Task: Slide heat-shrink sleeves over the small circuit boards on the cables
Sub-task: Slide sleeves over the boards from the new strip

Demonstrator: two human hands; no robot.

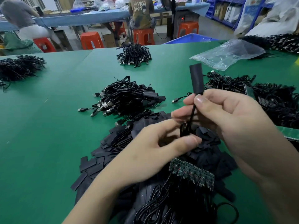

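Right hand (226, 110) is pinching the cable (191, 113) under an upright sleeve (196, 77) at frame centre; left hand (161, 143) is gripping its bundled coil (184, 129) below.

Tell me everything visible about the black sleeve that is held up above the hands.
The heat-shrink sleeve is a flat, matte black tube that looks like soft plastic. It stands nearly upright above the green table, its top end open and slightly angled. A thin black cable leaves its lower end. The right hand pinches the cable just below it; the left hand holds the cable lower down. Any board inside is hidden.
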